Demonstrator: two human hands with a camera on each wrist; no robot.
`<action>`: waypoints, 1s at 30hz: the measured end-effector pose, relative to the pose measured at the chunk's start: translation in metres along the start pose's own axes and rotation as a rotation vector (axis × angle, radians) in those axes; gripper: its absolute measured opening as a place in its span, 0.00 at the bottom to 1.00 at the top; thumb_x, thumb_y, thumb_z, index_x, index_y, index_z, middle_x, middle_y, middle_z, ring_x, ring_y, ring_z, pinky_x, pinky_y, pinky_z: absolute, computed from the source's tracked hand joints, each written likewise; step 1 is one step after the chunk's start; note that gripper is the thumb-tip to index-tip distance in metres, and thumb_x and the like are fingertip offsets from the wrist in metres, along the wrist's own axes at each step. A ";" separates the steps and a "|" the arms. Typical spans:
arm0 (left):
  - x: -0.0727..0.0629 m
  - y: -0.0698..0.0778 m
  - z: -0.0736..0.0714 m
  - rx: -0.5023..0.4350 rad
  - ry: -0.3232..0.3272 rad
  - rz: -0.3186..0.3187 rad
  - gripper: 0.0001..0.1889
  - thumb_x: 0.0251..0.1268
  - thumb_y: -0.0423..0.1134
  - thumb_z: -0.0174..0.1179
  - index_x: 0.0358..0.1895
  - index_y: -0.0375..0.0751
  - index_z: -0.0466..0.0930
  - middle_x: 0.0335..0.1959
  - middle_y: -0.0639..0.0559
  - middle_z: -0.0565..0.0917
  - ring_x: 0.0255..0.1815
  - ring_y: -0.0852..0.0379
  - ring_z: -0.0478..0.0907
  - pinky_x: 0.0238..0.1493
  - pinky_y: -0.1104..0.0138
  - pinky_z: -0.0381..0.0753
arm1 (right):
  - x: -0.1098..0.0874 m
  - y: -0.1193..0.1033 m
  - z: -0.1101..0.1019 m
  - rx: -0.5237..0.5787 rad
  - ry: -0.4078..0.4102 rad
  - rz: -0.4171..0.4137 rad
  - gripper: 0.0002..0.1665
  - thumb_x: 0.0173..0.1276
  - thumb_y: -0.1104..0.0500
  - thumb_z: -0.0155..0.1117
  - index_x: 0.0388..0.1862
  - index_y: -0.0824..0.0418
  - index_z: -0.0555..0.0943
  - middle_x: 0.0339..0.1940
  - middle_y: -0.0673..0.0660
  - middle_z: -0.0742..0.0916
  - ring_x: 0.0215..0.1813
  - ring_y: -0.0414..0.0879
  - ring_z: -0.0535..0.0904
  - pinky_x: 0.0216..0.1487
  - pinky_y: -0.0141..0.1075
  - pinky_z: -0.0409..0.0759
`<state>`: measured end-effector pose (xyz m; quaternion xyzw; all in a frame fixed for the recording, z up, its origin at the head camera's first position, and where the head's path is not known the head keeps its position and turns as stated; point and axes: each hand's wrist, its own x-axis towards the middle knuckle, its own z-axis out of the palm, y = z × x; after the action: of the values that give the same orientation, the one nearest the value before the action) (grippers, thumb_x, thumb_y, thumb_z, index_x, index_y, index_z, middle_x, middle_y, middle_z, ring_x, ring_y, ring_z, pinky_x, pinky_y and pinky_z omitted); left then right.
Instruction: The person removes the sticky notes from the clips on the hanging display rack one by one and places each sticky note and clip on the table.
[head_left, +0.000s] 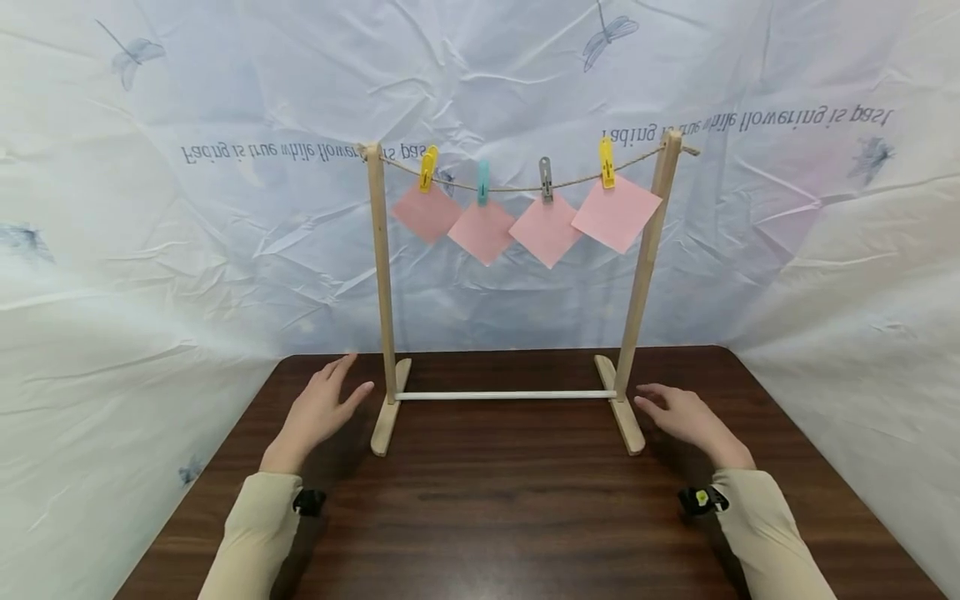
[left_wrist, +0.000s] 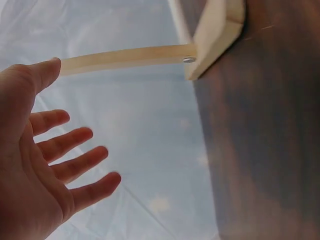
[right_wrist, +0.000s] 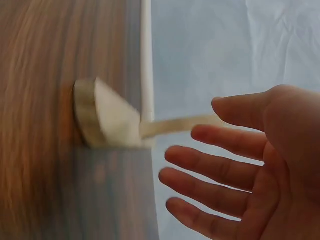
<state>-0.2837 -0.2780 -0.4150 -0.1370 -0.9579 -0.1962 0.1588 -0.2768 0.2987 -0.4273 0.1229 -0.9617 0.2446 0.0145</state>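
A wooden stand with two posts holds a sagging string (head_left: 510,189). Several pink paper squares (head_left: 483,232) hang from it by a corner, held by two yellow clothespins (head_left: 607,162), a teal clothespin (head_left: 483,182) and a grey clothespin (head_left: 546,177). My left hand (head_left: 318,407) is beside the left post (head_left: 382,275), fingers spread, holding nothing; the left wrist view shows its palm and the foot (left_wrist: 218,37) of the stand. To the right of the right post (head_left: 643,275) is my right hand (head_left: 686,417), fingers loosely extended and holding nothing.
The stand's feet rest on a dark brown wooden table (head_left: 480,517), joined by a white rod (head_left: 506,395). A pale printed cloth (head_left: 510,308) with lettering and dragonflies hangs behind the table and along both sides.
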 end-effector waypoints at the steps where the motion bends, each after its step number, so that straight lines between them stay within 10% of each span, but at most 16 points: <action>1: 0.002 0.001 -0.004 -0.013 -0.007 0.001 0.38 0.77 0.54 0.55 0.78 0.35 0.57 0.73 0.29 0.65 0.70 0.28 0.63 0.63 0.35 0.66 | 0.000 -0.004 0.000 0.010 -0.011 -0.004 0.30 0.81 0.48 0.53 0.68 0.71 0.74 0.56 0.73 0.83 0.52 0.67 0.81 0.45 0.58 0.80; 6: 0.013 0.007 -0.026 -0.074 -0.019 0.018 0.32 0.78 0.51 0.54 0.75 0.33 0.64 0.69 0.31 0.71 0.67 0.31 0.69 0.62 0.37 0.69 | 0.010 -0.025 0.002 0.067 -0.047 -0.058 0.25 0.80 0.52 0.55 0.63 0.69 0.79 0.53 0.68 0.85 0.42 0.54 0.84 0.38 0.47 0.80; 19: 0.062 0.058 -0.100 -0.182 0.066 0.190 0.20 0.79 0.45 0.54 0.64 0.36 0.79 0.51 0.38 0.85 0.49 0.39 0.82 0.51 0.45 0.79 | 0.069 -0.096 0.020 0.297 -0.094 -0.230 0.23 0.81 0.49 0.53 0.65 0.62 0.79 0.52 0.60 0.87 0.52 0.54 0.85 0.48 0.47 0.83; 30: 0.095 0.105 -0.153 -0.221 0.149 0.248 0.19 0.78 0.43 0.55 0.62 0.36 0.80 0.52 0.39 0.84 0.52 0.43 0.80 0.56 0.48 0.78 | 0.118 -0.165 0.027 0.710 -0.015 -0.136 0.24 0.81 0.51 0.55 0.66 0.64 0.78 0.54 0.66 0.85 0.57 0.58 0.82 0.55 0.46 0.81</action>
<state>-0.2984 -0.2301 -0.2127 -0.2558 -0.8918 -0.2888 0.2363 -0.3498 0.1185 -0.3637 0.1856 -0.8065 0.5610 -0.0198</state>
